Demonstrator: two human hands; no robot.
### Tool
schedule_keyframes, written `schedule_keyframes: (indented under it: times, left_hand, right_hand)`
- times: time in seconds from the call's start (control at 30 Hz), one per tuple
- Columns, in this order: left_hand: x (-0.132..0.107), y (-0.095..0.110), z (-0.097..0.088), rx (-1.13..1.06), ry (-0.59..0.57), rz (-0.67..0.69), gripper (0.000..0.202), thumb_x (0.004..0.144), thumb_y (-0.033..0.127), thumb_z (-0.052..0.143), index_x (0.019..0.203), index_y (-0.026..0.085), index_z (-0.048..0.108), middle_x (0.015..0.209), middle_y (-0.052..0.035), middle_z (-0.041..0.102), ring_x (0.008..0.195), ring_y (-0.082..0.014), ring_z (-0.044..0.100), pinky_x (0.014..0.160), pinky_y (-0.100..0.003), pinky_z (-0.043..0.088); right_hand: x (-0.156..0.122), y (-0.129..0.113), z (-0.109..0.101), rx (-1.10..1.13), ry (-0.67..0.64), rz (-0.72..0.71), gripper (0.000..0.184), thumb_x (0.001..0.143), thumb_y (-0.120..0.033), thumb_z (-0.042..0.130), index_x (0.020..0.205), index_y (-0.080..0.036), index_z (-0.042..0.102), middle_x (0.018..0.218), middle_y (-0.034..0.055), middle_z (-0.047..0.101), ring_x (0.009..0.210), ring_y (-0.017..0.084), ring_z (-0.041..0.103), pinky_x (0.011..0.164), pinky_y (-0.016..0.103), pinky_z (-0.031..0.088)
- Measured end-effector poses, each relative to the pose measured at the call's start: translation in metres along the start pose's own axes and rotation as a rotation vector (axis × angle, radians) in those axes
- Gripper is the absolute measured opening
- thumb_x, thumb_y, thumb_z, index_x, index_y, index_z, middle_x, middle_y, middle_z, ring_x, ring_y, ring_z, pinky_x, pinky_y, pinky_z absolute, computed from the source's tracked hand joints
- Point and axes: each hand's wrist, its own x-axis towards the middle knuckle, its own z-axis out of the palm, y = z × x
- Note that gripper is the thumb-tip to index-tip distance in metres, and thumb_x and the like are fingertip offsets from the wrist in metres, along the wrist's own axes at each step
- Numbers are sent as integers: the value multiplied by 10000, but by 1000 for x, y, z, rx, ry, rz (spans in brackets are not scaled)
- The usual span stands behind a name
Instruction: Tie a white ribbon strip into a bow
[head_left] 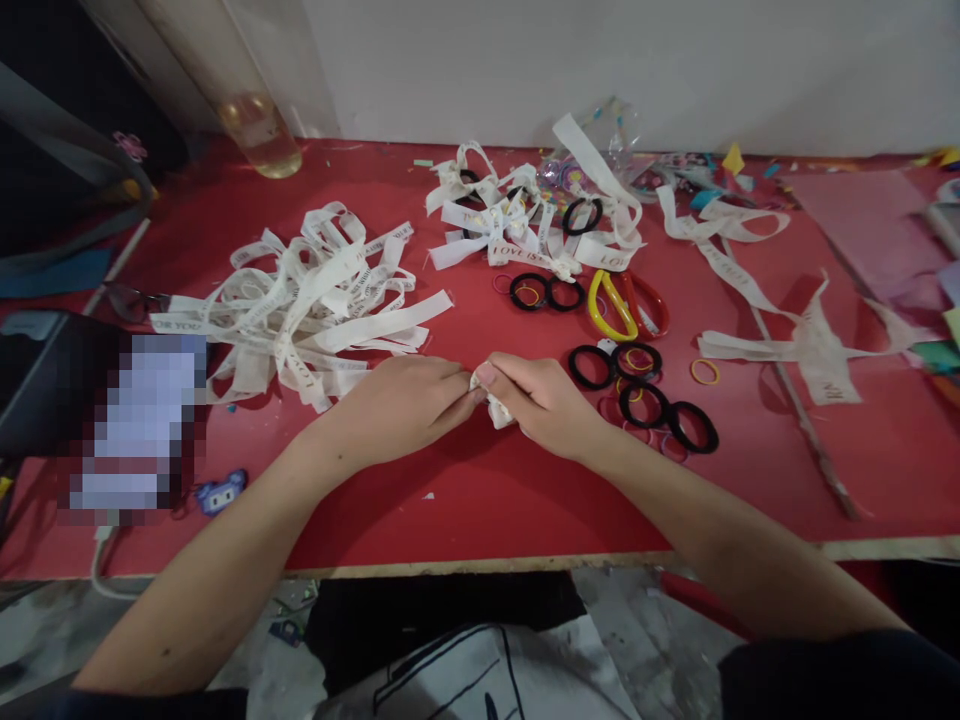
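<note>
Both hands meet over the front middle of the red table (pixel 480 510). My left hand (pixel 416 400) pinches one side of a small folded bit of white ribbon (pixel 500 412). On its other side my right hand (pixel 536 400) grips the same ribbon, thumb on top. Most of the ribbon is hidden by the fingers. To the left lies a heap of loose white printed ribbons (pixel 315 300). Black hair ties (pixel 645 403) lie just right of my right hand, with small coloured rubber bands (pixel 705 372) around them.
Behind the hands lie ribbon bows with black ties (pixel 499 225). Scissors with yellow and red handles (pixel 611 305) rest near them. At right are a thin stick (pixel 802 420) and more ribbon (pixel 821 345). A phone (pixel 139 420), a blue charm (pixel 221 492) and a bottle (pixel 262 140) stand left.
</note>
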Motion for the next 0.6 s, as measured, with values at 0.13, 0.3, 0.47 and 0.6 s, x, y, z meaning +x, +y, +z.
schedule_keyframes:
  times: [0.13, 0.3, 0.47, 0.6]
  left_hand:
    - [0, 0, 0, 14, -2, -4, 371, 995, 298, 344, 828, 129, 629, 738, -44, 631, 673, -157, 591, 593, -278, 372]
    - [0, 1, -1, 25, 5, 5, 374, 995, 299, 346, 815, 128, 625, 715, -39, 623, 657, -158, 585, 577, -284, 351]
    - [0, 1, -1, 25, 3, 3, 383, 996, 302, 336, 803, 130, 617, 703, -37, 617, 646, -157, 582, 566, -289, 338]
    - [0, 1, -1, 31, 1, -3, 383, 996, 305, 330, 801, 131, 610, 707, -40, 620, 652, -157, 585, 568, -287, 342]
  right_hand:
    - [0, 0, 1, 11, 2, -12, 385, 997, -400, 357, 680, -191, 419, 559, -50, 493, 508, 68, 460, 533, 200, 330]
    - [0, 1, 1, 7, -6, -7, 382, 997, -400, 360, 678, -193, 407, 557, -50, 496, 509, 69, 465, 528, 201, 323]
    - [-1, 0, 0, 6, -13, -12, 369, 993, -392, 376, 685, -193, 418, 559, -50, 496, 506, 68, 458, 526, 198, 325]
    - [-1, -1, 0, -13, -6, -6, 378, 996, -390, 364, 679, -193, 419, 552, -47, 498, 500, 71, 455, 526, 202, 330]
